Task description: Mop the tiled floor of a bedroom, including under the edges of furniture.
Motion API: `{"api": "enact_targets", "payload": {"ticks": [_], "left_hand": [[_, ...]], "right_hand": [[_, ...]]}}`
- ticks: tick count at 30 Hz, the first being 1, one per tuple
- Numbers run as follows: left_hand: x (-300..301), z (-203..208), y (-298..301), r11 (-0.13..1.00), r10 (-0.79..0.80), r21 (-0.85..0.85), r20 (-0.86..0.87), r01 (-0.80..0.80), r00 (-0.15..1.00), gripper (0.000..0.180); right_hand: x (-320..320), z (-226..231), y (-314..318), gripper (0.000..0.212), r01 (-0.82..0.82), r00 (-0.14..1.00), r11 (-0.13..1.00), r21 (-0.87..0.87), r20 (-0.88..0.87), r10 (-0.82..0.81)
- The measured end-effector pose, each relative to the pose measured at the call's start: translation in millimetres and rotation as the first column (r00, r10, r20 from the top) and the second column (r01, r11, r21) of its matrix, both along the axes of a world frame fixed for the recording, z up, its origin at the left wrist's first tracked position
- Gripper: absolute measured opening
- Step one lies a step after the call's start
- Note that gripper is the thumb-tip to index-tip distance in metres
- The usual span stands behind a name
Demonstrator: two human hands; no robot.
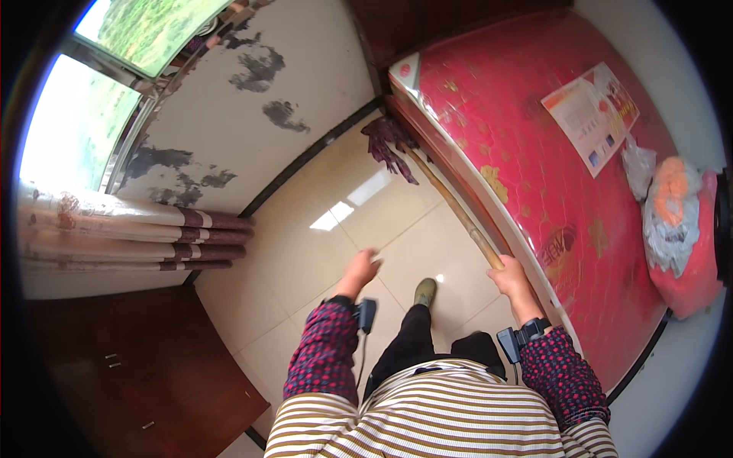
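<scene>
**A:** Where is the mop right now?

**B:** The mop (427, 172) runs along the side of the bed. Its dark purple rag head (388, 145) rests on the floor tiles at the far corner of the mattress, close to the wall, and its long bamboo handle (458, 210) slants back toward you, just beside the mattress edge.

**A:** And how am I holding it?

**B:** Your right hand (510, 276) is wrapped around the near end of the handle, fingers curled tight about it. Your left hand (361, 269) holds nothing; it hangs over the tiles, well apart from the handle, fingers loosely bent. Whether they are fully curled, you cannot tell from this angle.

**A:** What is on my arms?

**B:** Each wrist carries a dark strapped device (521, 338), and your sleeves are dark with a small red pattern, under a striped top. One shoe (424, 291) steps forward on the tile between your hands.

**A:** What lies around me?

**B:** To your right, the red patterned mattress (534, 175) is wrapped in clear plastic, with a printed sheet (592, 114) lying on it and a red bundle in plastic (676, 229) near its far side. Ahead, the pale wall (252, 99) shows dark peeling patches. To your left, striped curtains (130, 233) hang gathered beside a bright window (69, 122), and a dark wooden cabinet (130, 366) stands below them. The glossy floor (305, 252) reflects the window's light.
</scene>
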State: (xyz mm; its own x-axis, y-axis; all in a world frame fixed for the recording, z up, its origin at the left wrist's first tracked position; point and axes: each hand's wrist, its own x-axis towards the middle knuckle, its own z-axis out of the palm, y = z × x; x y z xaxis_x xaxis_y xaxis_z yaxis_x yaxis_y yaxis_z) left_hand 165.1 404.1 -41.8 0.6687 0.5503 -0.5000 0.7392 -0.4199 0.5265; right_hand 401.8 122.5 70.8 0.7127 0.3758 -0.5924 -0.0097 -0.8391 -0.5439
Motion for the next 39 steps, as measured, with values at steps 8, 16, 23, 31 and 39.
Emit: {"api": "enact_targets", "payload": {"ticks": [8, 16, 23, 31, 39], "left_hand": [[-218, -21, 18, 0.971, 0.234, 0.057, -0.421, -0.232, 0.877, 0.033], [-9, -25, 39, 0.995, 0.032, -0.091, -0.103, -0.041, 0.994, 0.032], [195, 35, 57, 0.866, -0.491, -0.011, 0.164, 0.499, 0.856, 0.037], [276, 78, 113, 0.912, -0.383, -0.056, 0.234, 0.406, 0.894, 0.060], [356, 74, 173, 0.866, -0.455, 0.104, 0.574, 0.490, 0.681, 0.058]], "right_hand": [[5, 84, 31, 0.045, -0.281, 0.859, 0.935, -0.214, 0.379, 0.345], [46, 125, 87, 0.032, -0.340, 0.731, 0.932, -0.126, 0.588, 0.346], [98, 150, 116, 0.019, -0.276, 0.742, 0.961, -0.011, 0.633, 0.220], [150, 198, 182, 0.016, -0.284, 0.774, 0.959, -0.022, 0.585, 0.243], [160, 234, 265, 0.014, -0.236, 0.833, 0.972, 0.013, 0.517, 0.196]]}}
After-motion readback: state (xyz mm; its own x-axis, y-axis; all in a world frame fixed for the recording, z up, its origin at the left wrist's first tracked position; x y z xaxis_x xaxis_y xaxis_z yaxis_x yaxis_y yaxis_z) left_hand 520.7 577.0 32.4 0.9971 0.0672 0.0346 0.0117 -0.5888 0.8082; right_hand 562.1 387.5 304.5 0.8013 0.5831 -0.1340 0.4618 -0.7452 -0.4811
